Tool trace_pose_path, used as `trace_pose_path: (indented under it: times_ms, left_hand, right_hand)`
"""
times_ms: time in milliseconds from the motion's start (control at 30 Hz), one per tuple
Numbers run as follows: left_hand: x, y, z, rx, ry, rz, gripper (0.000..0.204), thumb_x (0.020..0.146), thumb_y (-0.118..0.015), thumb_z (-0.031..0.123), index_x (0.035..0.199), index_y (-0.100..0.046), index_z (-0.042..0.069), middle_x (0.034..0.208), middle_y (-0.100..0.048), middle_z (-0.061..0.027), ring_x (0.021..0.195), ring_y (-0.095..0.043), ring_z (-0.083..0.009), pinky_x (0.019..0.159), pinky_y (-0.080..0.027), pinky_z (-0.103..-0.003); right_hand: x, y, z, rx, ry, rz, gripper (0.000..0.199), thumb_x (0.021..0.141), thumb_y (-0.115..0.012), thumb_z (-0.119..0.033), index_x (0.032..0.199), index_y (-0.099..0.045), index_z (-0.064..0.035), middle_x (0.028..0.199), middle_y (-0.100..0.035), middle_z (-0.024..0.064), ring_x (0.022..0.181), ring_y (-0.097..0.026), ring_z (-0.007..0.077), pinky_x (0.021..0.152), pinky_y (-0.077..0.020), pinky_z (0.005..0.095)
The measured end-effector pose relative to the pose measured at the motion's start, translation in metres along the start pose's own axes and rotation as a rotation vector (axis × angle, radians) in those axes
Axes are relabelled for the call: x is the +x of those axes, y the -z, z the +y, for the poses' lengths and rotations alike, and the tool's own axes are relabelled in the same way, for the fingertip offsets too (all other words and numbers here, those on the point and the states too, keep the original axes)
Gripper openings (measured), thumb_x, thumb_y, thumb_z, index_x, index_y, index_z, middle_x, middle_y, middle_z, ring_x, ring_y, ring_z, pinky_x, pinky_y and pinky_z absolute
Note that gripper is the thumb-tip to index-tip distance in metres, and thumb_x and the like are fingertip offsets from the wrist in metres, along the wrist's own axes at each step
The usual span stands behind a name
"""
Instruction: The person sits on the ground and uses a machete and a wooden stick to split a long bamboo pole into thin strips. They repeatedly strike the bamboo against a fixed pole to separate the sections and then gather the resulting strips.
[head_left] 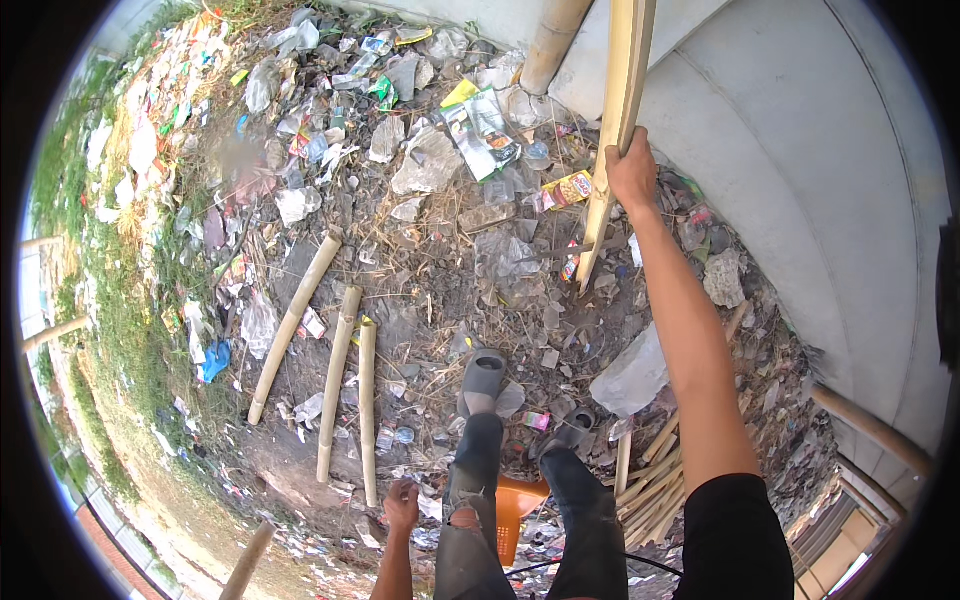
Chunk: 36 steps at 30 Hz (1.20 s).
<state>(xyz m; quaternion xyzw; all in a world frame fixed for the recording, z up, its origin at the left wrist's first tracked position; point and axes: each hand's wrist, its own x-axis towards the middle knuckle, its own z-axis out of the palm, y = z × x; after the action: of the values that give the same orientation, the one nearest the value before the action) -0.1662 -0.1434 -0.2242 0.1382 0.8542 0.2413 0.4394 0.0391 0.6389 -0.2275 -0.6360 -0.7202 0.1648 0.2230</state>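
My right hand (632,172) is closed round a long split bamboo pole (596,215), pale on its cut face. The pole stands nearly upright, slightly tilted, its lower end at the littered ground. Across its lower part lies a thin dark strip (560,251), whose kind I cannot make out. My left hand (402,506) hangs low beside my left knee, its fingers loosely curled and nothing visible in them. Close to it lie three round bamboo lengths: a short one (367,410), a middle one (339,385) and a leftmost one (294,328).
An orange plastic stool (512,515) is between my legs. Split bamboo strips (655,490) are piled at my right. A grey wall (800,170) curves along the right, with a bamboo post (552,45) at the back. Wrappers, stones and a clear plastic bag (632,375) litter the ground.
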Motion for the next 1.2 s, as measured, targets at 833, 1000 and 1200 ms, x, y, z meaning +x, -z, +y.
trace_pose_path:
  times_ms: [833, 1000, 1200]
  left_hand:
    - [-0.032, -0.244, 0.660, -0.569, -1.173, -0.326, 0.069, 0.102, -0.052, 0.059, 0.067, -0.065, 0.000, 0.056, -0.062, -0.0033, 0.054, -0.059, -0.0110, 0.051, -0.047, -0.029]
    - [-0.024, -0.283, 0.673, -0.681, -1.228, -0.103, 0.077, 0.102, -0.048, 0.062, 0.059, -0.060, 0.000, 0.048, -0.056, -0.0039, 0.041, -0.056, -0.0157, 0.041, -0.043, -0.031]
    - [0.050, -0.264, 0.720, -0.848, -0.979, 0.334, 0.081, 0.099, -0.033, 0.075, 0.054, -0.042, 0.009, 0.046, -0.047, -0.0052, 0.038, -0.046, -0.0182, 0.038, -0.039, -0.032]
  right_hand:
    - [-0.197, 0.336, -0.057, 0.708, 0.227, 0.190, 0.023, 0.076, -0.069, -0.003, 0.090, -0.051, -0.0046, 0.079, -0.056, 0.0135, 0.070, -0.060, 0.0307, 0.067, -0.0496, 0.0398]
    - [-0.230, 0.334, -0.045, 0.876, 0.183, 0.175, 0.020, 0.075, -0.067, 0.002, 0.082, -0.051, -0.0065, 0.067, -0.053, 0.0071, 0.057, -0.053, 0.0209, 0.056, -0.0448, 0.0332]
    - [-0.334, 0.347, -0.022, 0.917, 0.213, 0.131, 0.028, 0.069, -0.068, 0.003, 0.073, -0.043, -0.0087, 0.067, -0.045, 0.0051, 0.055, -0.045, 0.0253, 0.052, -0.0372, 0.0350]
